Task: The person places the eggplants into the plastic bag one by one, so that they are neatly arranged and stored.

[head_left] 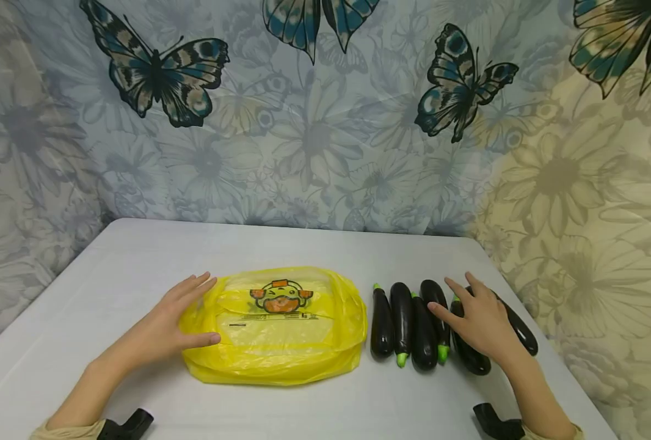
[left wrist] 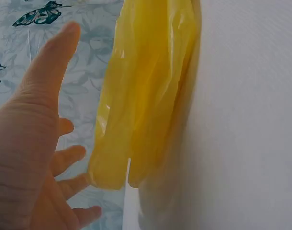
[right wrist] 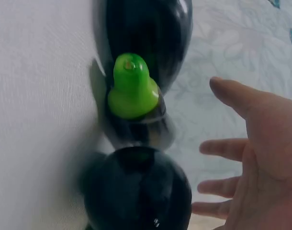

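A yellow plastic bag (head_left: 281, 357) with a printed cartoon duck face lies flat across the middle of the table. My left hand (head_left: 166, 321) spreads its fingers at the bag's left end, thumb over the near side; in the left wrist view, the fingers are stretched out alongside the yellow plastic (left wrist: 146, 96). To the right of the bag, several glossy dark eggplants (head_left: 382, 327) lie side by side, some with green stem ends toward me. Over the rightmost ones hovers my right hand (head_left: 482, 321), fingers spread, partly hiding them. The right wrist view shows a green stem cap (right wrist: 131, 98) close by.
The white table (head_left: 237, 409) has its far edge against a wall covering (head_left: 314, 153) with flowers and butterflies. Black straps or mounts (head_left: 130, 425) sit at both wrists. The table's right edge runs close past the outermost eggplant (head_left: 520, 330).
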### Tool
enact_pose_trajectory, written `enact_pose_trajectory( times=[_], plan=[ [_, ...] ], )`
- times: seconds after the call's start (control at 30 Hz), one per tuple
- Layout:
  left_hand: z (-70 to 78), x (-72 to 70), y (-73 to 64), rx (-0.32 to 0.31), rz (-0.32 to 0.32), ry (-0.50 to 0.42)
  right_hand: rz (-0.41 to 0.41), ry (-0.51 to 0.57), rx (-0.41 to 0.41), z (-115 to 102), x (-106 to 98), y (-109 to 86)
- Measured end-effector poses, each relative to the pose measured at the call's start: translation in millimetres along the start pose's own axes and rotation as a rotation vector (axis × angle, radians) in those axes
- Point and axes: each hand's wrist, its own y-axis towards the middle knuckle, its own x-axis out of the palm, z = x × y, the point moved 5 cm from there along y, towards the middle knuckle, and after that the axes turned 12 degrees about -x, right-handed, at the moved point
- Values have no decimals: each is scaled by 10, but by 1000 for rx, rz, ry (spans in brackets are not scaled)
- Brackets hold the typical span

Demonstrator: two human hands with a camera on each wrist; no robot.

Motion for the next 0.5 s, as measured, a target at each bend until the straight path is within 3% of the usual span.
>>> enact_pose_trajectory(
  times=[0.27,0.5],
  plan=[
    [-77,82,-15,5,-45,-37,36,129,10,128,-48,-43],
    [-145,141,-28,-7,-76,-41,66,168,-5,266,-108,-58]
  ],
)
